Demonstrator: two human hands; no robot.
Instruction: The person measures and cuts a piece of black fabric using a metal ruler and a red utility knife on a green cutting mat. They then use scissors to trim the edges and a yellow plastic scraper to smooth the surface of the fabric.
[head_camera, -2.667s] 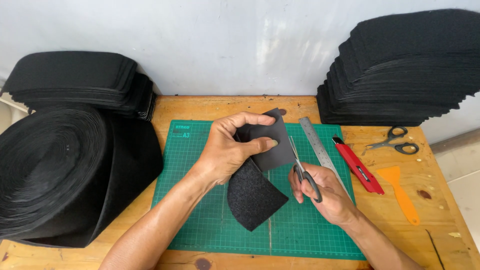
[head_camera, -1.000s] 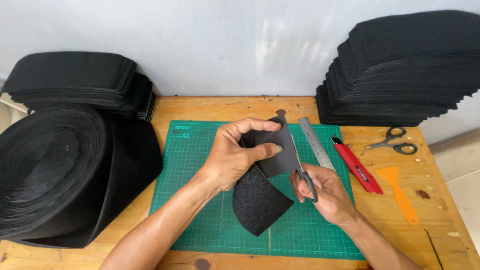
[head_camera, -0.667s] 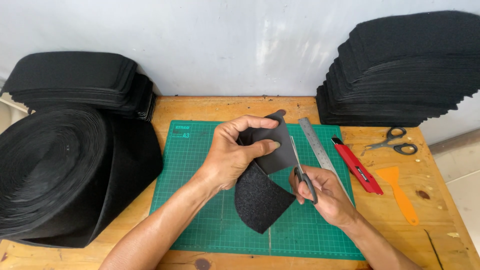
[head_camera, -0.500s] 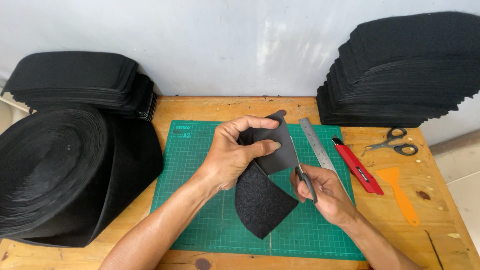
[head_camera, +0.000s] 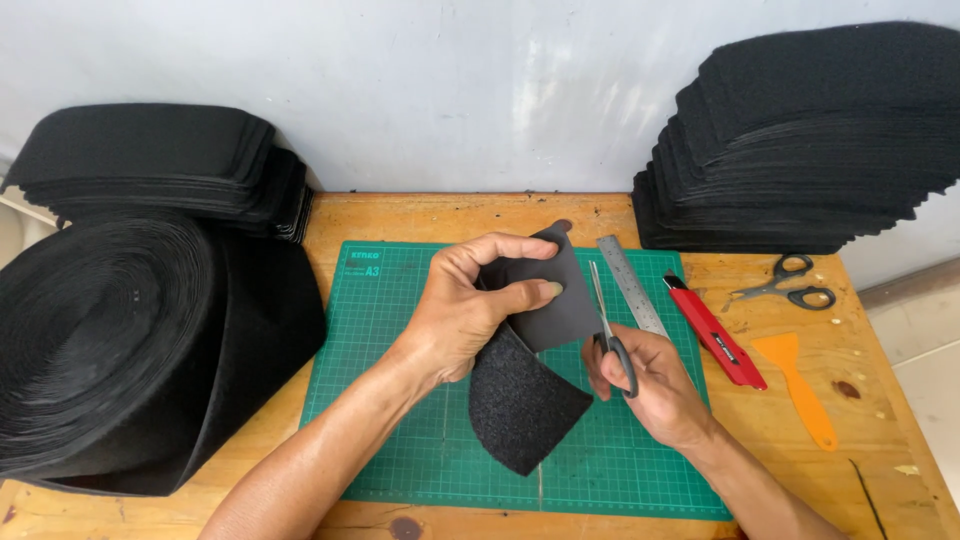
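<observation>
Head view, left hand (head_camera: 470, 315) fingers pinching black felt piece (head_camera: 535, 350); right hand (head_camera: 645, 385) fingers gripping scissors (head_camera: 608, 330)

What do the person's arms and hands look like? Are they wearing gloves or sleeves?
No gloves and no sleeves in view. The left hand and the right hand are bare, and both forearms are bare up to the picture's edge. No ring, watch or bracelet shows. The fingernails are short and plain.

A small craft workshop: wooden workbench (head_camera: 420, 215), green cutting mat (head_camera: 400, 330) in the centre, a big black felt roll (head_camera: 120, 350) at nine o'clock, cut stacks (head_camera: 800, 150) at two.
</observation>
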